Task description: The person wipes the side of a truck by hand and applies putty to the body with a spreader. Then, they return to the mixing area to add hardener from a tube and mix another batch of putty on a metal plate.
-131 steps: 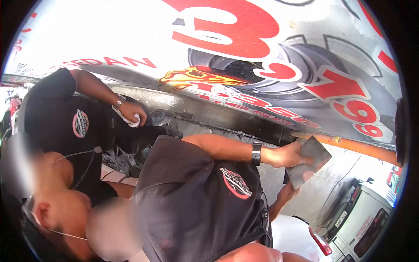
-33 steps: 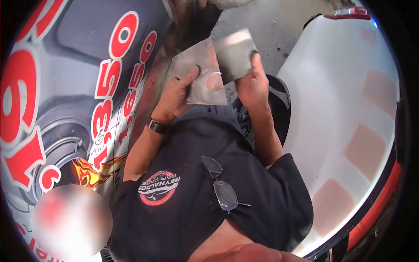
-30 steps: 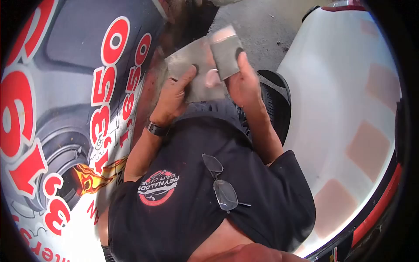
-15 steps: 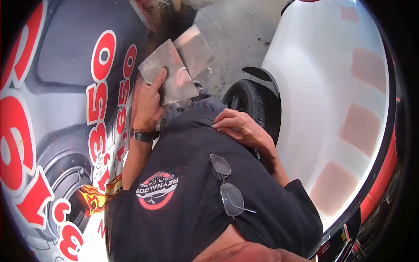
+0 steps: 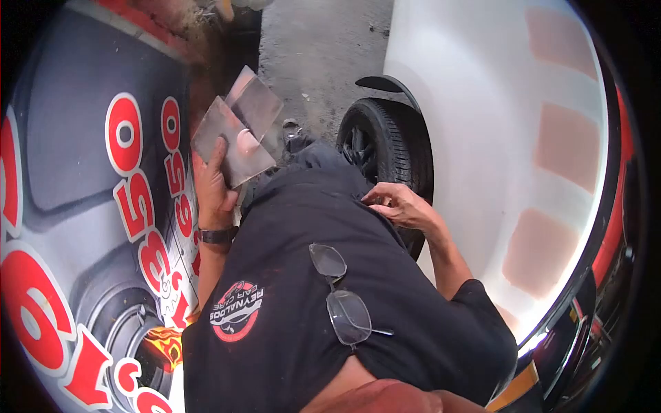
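Note:
My left hand [image 5: 217, 182] grips two flat, square, greyish putty plates. On the nearer plate [image 5: 231, 144], a blob of pinkish putty [image 5: 246, 142] sits close to the edge, and my thumb presses on the plate's face. The farther plate [image 5: 256, 103] fans out behind it, with a pink smear near its top. At the side of my black shirt [image 5: 296, 227], my right hand [image 5: 403, 206] has its fingers curled in and pinching at the cloth; the fingertips are partly hidden. Folded glasses [image 5: 348, 313] hang from my shirt's neckline.
On the right is a white car panel [image 5: 475, 138] with several pinkish-brown patches [image 5: 568, 148]. A black tyre [image 5: 392, 144] stands below its edge. A printed banner [image 5: 69, 138] with large red numbers runs along my left. Grey concrete floor [image 5: 317, 55] lies ahead.
My view has shifted, and the plates now appear farther left and lower. My right hand has moved right along the shirt, its fingers more curled. The left hand keeps hold of both plates.

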`<state>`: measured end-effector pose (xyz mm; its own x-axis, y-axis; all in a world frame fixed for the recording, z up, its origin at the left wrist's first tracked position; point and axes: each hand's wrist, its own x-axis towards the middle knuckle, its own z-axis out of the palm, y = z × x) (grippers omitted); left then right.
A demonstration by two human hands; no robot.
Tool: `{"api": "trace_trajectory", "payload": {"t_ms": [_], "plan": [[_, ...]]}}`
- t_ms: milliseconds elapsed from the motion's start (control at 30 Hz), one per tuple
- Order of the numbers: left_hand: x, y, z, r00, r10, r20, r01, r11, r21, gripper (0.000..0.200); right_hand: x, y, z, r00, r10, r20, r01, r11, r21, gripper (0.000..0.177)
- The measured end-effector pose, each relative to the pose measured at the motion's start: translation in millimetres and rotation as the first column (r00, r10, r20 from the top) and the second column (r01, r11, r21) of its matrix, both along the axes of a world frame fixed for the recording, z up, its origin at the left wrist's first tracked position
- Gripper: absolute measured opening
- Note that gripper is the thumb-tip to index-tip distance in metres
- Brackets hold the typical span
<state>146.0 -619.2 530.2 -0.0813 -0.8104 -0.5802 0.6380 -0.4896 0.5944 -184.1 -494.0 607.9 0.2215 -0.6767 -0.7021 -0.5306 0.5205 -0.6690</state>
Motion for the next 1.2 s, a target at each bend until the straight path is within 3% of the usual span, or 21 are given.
{"api": "trace_trajectory", "payload": {"t_ms": [33,167,367,400,500,533,633,667,767,900,1000,1100,1133,1200], "plan": [[1,-1,-1,1.0,-0.011,0.007,0.011,1.0,-0.006,0.039,-1,1,2,1.0,0.026,-0.01,-0.026,1.0,0.012,0.023],[8,0,-14,0.999,-0.049,0.004,0.049,0.999,-0.012,0.039,8,18,-13,0.989,-0.126,0.072,0.132,0.988,-0.083,0.026],[26,8,-30,0.998,-0.001,-0.058,0.003,1.0,0.031,0.04,17,-10,-31,0.985,0.148,0.085,-0.126,0.967,-0.222,0.029],[26,8,-26,0.999,0.016,-0.043,-0.016,1.0,0.014,0.04,22,-10,-30,0.989,0.043,0.139,-0.025,0.991,-0.131,0.03],[35,5,-9,0.988,0.086,-0.125,-0.075,0.993,0.091,0.051,40,-22,-31,0.974,-0.002,0.227,0.037,0.988,-0.148,0.035],[35,7,-7,0.985,0.101,-0.14,-0.087,0.991,0.102,0.051,42,-30,-38,0.977,0.079,0.198,-0.043,0.983,-0.179,0.034],[33,12,-13,0.987,0.129,-0.091,-0.126,0.991,0.038,0.042,61,-53,-29,0.952,-0.083,0.295,0.053,0.993,0.108,0.031],[32,14,-14,0.99,0.132,-0.057,-0.132,0.991,-0.001,0.04,61,-54,-37,0.943,-0.083,0.324,0.054,0.994,0.096,0.028],[30,17,-11,0.979,0.187,-0.081,-0.188,0.982,-0.012,0.041,44,-68,-63,0.815,-0.123,0.566,-0.041,0.963,0.268,0.027],[35,16,6,0.979,0.16,-0.13,-0.158,0.987,0.025,0.042,45,-93,-69,0.827,-0.27,0.493,-0.074,0.817,0.571,0.018],[40,10,12,0.978,0.149,-0.148,-0.145,0.989,0.036,0.041,55,-94,-77,0.753,-0.243,0.612,-0.145,0.845,0.514,0.018],[41,6,17,0.98,0.158,-0.123,-0.158,0.987,0.012,0.038,74,-103,-51,0.833,-0.153,0.531,-0.169,0.844,0.508,0.019],[38,4,22,0.979,0.168,-0.117,-0.168,0.986,0.012,0.038,77,-105,-57,0.895,-0.072,0.44,-0.171,0.856,0.488,0.022],[36,3,23,0.977,0.177,-0.122,-0.177,0.984,0.013,0.038,89,-108,-56,0.897,0.105,0.43,-0.281,0.886,0.368,0.023]]}}
